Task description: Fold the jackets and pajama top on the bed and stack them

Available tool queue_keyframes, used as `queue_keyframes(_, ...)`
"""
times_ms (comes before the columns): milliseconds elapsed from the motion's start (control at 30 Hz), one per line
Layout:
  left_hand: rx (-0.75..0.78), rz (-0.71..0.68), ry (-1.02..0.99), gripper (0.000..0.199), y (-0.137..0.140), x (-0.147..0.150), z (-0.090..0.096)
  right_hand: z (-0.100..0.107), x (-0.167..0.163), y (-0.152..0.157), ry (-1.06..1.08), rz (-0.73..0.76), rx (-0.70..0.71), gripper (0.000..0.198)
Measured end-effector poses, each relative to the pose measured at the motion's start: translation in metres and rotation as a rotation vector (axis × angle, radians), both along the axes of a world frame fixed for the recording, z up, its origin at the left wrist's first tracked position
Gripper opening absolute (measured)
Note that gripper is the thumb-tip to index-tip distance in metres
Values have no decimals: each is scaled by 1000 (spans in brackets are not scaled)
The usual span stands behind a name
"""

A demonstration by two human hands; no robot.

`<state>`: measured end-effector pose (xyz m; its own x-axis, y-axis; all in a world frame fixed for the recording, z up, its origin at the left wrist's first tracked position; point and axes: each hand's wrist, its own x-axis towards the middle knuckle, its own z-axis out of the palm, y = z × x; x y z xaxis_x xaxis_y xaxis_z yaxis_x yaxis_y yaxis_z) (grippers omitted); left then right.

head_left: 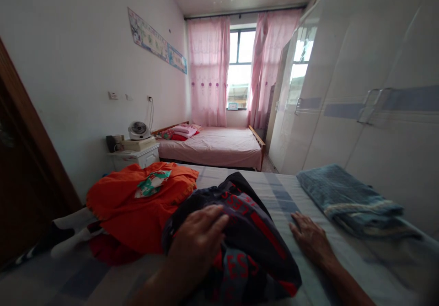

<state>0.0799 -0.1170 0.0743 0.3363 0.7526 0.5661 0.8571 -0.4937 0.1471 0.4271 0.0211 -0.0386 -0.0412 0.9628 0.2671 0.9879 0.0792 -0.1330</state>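
A dark garment with red lettering [260,237] lies bunched on the near bed in front of me. Over its left part is my left hand [200,235], fingers bent together and gripping the cloth; the fingertips are slightly blurred. To the right of the garment, my right hand [312,235] rests on the bed sheet [274,191] with its fingers spread, holding nothing. Left of the garment, and touching it, lies an orange piece of clothing [133,210] with a green and white patterned patch [152,183]. A dark red cloth [113,249] shows beneath the orange one.
A folded blue-grey towel [339,191] lies at the bed's right side. White and black socks [70,233] lie at the left edge. Beyond are a nightstand [149,155] with a fan [139,130], a pink bed [216,148] and, at right, white wardrobes [343,141].
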Motion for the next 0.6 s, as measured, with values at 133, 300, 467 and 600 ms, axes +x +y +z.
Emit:
queue_keyframes(133, -186, 299, -246, 55, 10, -71, -27, 32, -13, -17, 342, 43, -81, 53)
queue_keyframes(300, -406, 226, -448, 66, 15, -94, -51, 85, -67, -78, 465, 488, -148, 62)
queue_keyframes(467, -445, 155, -578, 34, 15, -66, -8, 90, -115, -104, 219, 553, 20, 66)
queue_keyframes(600, -289, 64, -663, 29, 36, -32, 56, 92, -117, -81, 517, 465, -50, 20)
